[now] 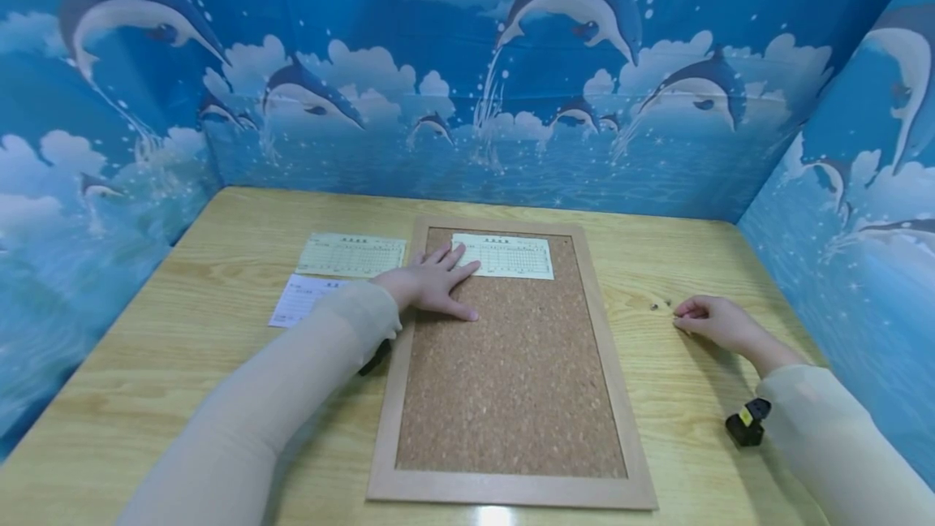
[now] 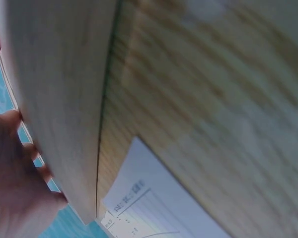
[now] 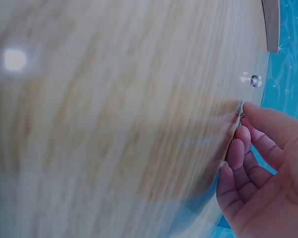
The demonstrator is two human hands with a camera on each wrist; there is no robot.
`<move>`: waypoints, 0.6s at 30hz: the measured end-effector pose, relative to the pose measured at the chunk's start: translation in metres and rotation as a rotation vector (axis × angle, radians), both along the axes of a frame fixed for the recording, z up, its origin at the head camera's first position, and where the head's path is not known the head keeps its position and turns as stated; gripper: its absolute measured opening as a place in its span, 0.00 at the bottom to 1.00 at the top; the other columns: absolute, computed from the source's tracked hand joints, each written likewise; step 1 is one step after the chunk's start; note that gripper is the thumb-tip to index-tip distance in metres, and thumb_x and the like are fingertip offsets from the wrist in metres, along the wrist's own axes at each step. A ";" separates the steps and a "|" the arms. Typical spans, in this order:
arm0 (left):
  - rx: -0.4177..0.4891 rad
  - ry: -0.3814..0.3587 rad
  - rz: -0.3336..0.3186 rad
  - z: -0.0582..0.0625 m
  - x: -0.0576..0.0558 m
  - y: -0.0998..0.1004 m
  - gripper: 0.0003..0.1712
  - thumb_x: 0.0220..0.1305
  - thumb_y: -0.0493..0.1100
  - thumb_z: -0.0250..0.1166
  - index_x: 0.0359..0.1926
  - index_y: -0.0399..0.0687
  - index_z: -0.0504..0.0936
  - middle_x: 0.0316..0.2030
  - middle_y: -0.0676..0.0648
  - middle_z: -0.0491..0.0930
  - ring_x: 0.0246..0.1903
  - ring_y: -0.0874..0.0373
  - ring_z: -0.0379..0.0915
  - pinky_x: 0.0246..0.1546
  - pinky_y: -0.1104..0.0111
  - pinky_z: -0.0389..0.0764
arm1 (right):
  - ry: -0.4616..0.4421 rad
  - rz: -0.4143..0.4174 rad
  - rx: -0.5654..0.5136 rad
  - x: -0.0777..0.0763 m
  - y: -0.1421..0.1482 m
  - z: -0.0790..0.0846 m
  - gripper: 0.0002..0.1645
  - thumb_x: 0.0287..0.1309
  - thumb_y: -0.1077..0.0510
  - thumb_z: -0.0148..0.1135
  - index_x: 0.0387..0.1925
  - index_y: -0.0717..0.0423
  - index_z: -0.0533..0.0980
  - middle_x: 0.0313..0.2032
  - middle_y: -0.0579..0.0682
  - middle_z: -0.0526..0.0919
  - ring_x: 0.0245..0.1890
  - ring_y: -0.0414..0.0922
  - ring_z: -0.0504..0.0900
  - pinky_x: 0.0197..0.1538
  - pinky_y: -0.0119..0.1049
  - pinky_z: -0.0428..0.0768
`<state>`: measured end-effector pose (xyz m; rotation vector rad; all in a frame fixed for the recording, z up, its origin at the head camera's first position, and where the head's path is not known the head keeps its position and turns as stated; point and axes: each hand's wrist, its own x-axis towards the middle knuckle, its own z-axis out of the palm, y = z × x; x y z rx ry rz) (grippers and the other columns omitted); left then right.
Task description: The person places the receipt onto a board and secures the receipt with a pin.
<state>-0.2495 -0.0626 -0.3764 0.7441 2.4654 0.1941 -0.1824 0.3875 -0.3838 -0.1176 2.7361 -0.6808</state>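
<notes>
My left hand [image 1: 436,281] lies with fingers spread on the upper left of a framed cork board [image 1: 511,380]. Its fingertips press on the left edge of a pale green printed form [image 1: 511,256] lying across the top of the cork. Over on the right, my right hand [image 1: 719,325] is low at the tabletop, thumb and fingers curled together. In the right wrist view a tiny shiny push pin [image 3: 242,115] shows at its thumb tip, mostly covered by the fingers. Another push pin [image 3: 256,80] lies on the table just beyond them.
Left of the board lie a second green form [image 1: 352,256] and a white lined slip [image 1: 301,299], partly under my left sleeve. The wooden table [image 1: 161,347] meets a blue dolphin-print curtain [image 1: 467,144] at the back and sides. A small black device [image 1: 747,422] is beside my right wrist.
</notes>
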 end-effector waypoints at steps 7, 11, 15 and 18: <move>0.009 -0.010 0.010 -0.001 -0.001 0.001 0.56 0.51 0.77 0.53 0.73 0.67 0.37 0.71 0.49 0.23 0.69 0.51 0.15 0.64 0.46 0.30 | -0.009 -0.001 -0.004 0.000 0.001 0.001 0.21 0.64 0.51 0.56 0.45 0.66 0.74 0.37 0.55 0.78 0.36 0.45 0.75 0.36 0.41 0.73; 0.010 -0.008 0.010 -0.001 -0.001 0.002 0.56 0.50 0.77 0.53 0.73 0.67 0.37 0.71 0.49 0.23 0.69 0.51 0.15 0.65 0.46 0.31 | -0.006 -0.007 0.002 0.000 0.001 0.000 0.20 0.63 0.50 0.57 0.44 0.65 0.75 0.37 0.54 0.78 0.35 0.44 0.74 0.36 0.39 0.73; 0.015 -0.004 0.006 0.000 -0.001 0.002 0.56 0.51 0.77 0.53 0.73 0.67 0.37 0.71 0.49 0.23 0.69 0.51 0.15 0.65 0.46 0.31 | 0.005 -0.012 0.006 0.000 0.000 0.000 0.22 0.62 0.48 0.58 0.42 0.65 0.75 0.35 0.53 0.78 0.33 0.44 0.73 0.35 0.39 0.72; 0.011 -0.003 0.006 0.001 0.000 0.002 0.56 0.51 0.77 0.53 0.73 0.66 0.38 0.72 0.48 0.23 0.69 0.51 0.15 0.65 0.47 0.32 | 0.008 -0.017 0.009 0.000 -0.001 -0.001 0.22 0.61 0.48 0.58 0.42 0.65 0.75 0.35 0.54 0.78 0.33 0.44 0.73 0.35 0.39 0.72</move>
